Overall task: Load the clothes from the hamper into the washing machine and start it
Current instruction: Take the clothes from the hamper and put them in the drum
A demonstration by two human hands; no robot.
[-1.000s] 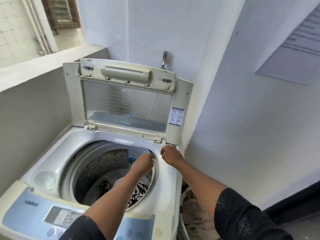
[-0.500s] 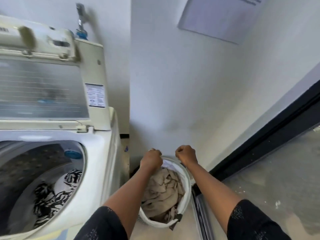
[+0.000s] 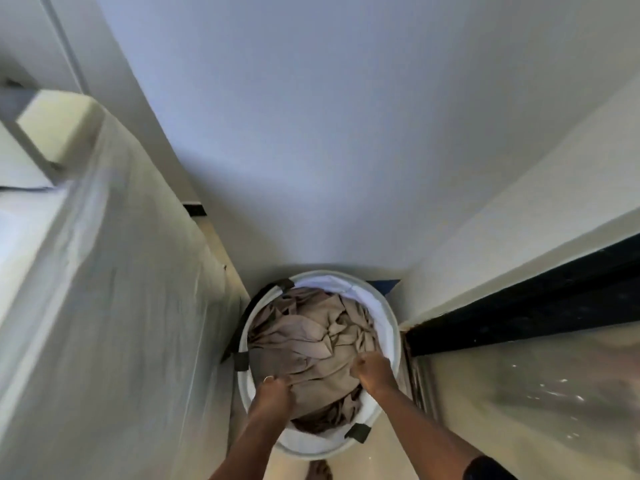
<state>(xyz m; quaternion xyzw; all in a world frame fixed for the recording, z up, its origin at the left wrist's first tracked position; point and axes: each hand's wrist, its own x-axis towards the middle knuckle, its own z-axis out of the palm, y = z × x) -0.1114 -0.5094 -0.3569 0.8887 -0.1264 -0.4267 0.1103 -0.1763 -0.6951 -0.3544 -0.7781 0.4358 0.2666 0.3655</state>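
Observation:
A round white hamper point(image 3: 386, 308) with black strap handles stands on the floor in the corner, right of the washing machine point(image 3: 114, 271). Only the machine's white side wall and part of its top show. Crumpled beige clothes point(image 3: 313, 336) fill the hamper. My left hand point(image 3: 273, 393) reaches into the hamper's near left side and grips the beige cloth, a ring on one finger. My right hand point(image 3: 372, 370) grips the same cloth at the near right side. Both forearms come up from the bottom edge.
A white wall point(image 3: 311, 150) rises behind the hamper. To the right runs a black door frame point(image 3: 536, 306) with a glass pane point(image 3: 536, 393) below it. A scrap of brownish cloth point(image 3: 320, 471) lies on the floor just in front of the hamper.
My view swung right and down from the washer drum to the hamper. Both hands went from the drum's rim to the hamper and took hold of the beige cloth.

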